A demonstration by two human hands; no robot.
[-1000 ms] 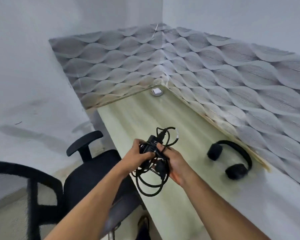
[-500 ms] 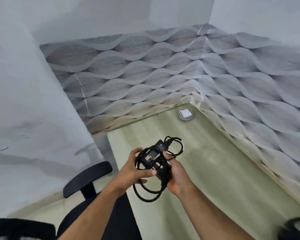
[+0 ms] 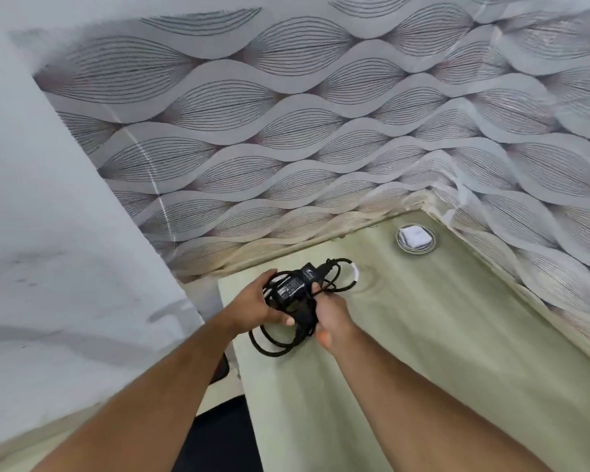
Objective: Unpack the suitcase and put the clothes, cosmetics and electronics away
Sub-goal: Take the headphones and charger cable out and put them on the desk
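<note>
Grip: left hand (image 3: 252, 306) and right hand (image 3: 331, 313) both clasp the charger (image 3: 292, 287), held above the desk (image 3: 423, 352).
Desk: charger not yet set down.
Cord (image 3: 273, 342): loops hang loose.
Remaining: suitcase out of view; progress cannot be judged.

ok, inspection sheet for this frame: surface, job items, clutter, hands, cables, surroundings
Surface: pale green desk set in a corner; mostly bare where visible.
Job's things: black power adapter with its coiled cord, held above the desk's near-left part.
Clutter: round cable grommet in the far corner of the desk; nothing else seen.
Hands: left hand and right hand both grip the adapter bundle.
Cables: black cord hangs in loops below the hands; a white tie shows on the top loop.
Surroundings: wave-patterned wallpaper on two walls, plain panel at left, dark chair below the desk edge.
</note>
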